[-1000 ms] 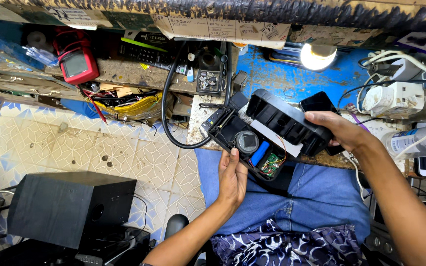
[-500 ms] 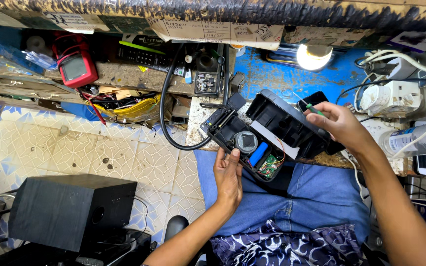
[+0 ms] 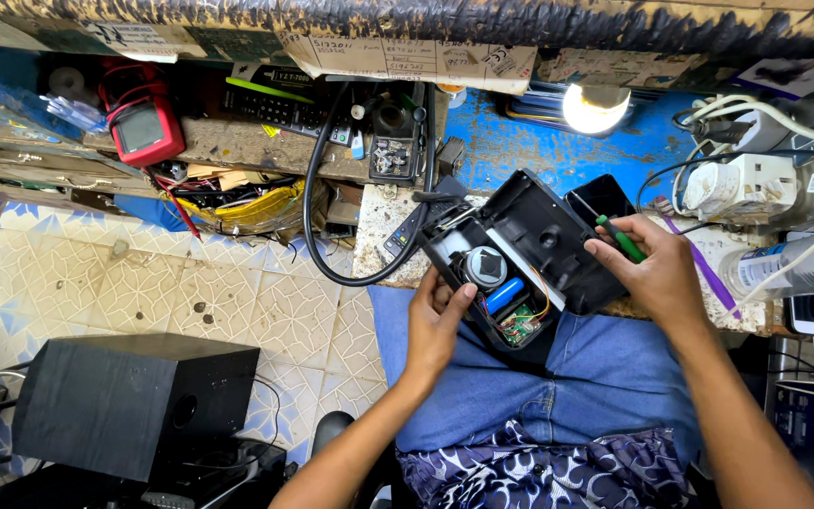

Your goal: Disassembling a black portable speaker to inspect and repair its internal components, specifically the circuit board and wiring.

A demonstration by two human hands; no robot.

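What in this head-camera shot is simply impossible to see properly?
- Screwdriver tip: hidden behind the opened black device.
- Right hand palm: faces away.
- Small circuit board: parts too small.
- Black speaker box: its base is hidden by cables and clutter.

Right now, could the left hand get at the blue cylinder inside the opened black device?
Probably yes. The left hand grips the near edge of the opened black device, its fingers right beside the blue cylinder. The casing is open and nothing covers the part; the right hand, holding a green-handled screwdriver, is off to the side.
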